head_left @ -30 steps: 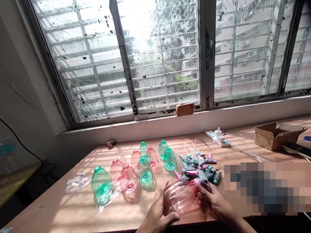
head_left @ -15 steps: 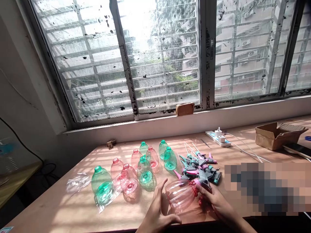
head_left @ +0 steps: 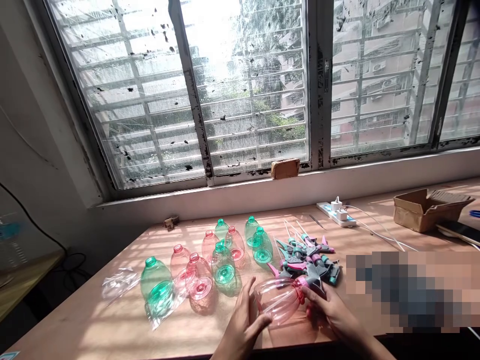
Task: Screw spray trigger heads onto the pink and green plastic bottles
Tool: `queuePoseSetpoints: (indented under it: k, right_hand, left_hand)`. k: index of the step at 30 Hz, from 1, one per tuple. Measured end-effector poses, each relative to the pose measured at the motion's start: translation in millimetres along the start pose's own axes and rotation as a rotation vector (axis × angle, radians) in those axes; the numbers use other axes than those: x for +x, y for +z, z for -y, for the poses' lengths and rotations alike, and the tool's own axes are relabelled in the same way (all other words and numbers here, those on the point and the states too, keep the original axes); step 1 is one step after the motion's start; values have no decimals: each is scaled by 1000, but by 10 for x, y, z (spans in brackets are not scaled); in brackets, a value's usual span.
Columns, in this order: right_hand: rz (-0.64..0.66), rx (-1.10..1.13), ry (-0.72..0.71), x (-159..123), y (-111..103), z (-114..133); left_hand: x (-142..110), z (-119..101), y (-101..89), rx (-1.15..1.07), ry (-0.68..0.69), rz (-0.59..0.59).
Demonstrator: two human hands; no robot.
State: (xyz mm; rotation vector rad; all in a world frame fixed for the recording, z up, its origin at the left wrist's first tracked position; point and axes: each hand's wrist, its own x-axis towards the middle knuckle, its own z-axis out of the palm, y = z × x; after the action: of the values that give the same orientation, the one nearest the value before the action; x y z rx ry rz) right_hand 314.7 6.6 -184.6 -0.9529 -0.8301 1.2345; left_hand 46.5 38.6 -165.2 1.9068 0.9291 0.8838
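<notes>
Red bottle [head_left: 277, 300] sideways, long axis roughly left-right, neck points right; right hand [head_left: 333, 311] grips neck end, left hand [head_left: 243, 320] cups base, hold unclear.

One camera, worn on the person's head, looks from above the near edge of the wooden table [head_left: 105, 327], facing forward and somewhat down. The left hand [head_left: 242, 322] and right hand [head_left: 332, 307] show close by at that edge; past the far edge, the sliding window [head_left: 255, 100] fills the upper half. The table's right end lies out of frame.
</notes>
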Motion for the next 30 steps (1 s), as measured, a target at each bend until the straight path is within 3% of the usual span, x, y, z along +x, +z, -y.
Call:
queuePoseSetpoints:
  k: [3, 8, 15, 22, 27, 30]
  right_hand:
    - [1, 4, -2, -1, 5, 7]
    - [20, -17, -43, -4, 19, 28]
    - [24, 1, -25, 12, 5, 19]
    - [4, 10, -25, -10, 27, 22]
    - [49, -19, -13, 12, -3, 10]
    - [27, -26, -3, 37, -36, -27]
  left_hand:
    - [16, -25, -1, -119, -33, 51]
    - [-2, 48, 36, -37, 106, 3]
    - [21, 20, -5, -129, -39, 61]
    - [2, 54, 37, 29, 120, 42]
    - [1, -21, -2, -116, -26, 70]
    - [6, -76, -4, -140, -30, 82]
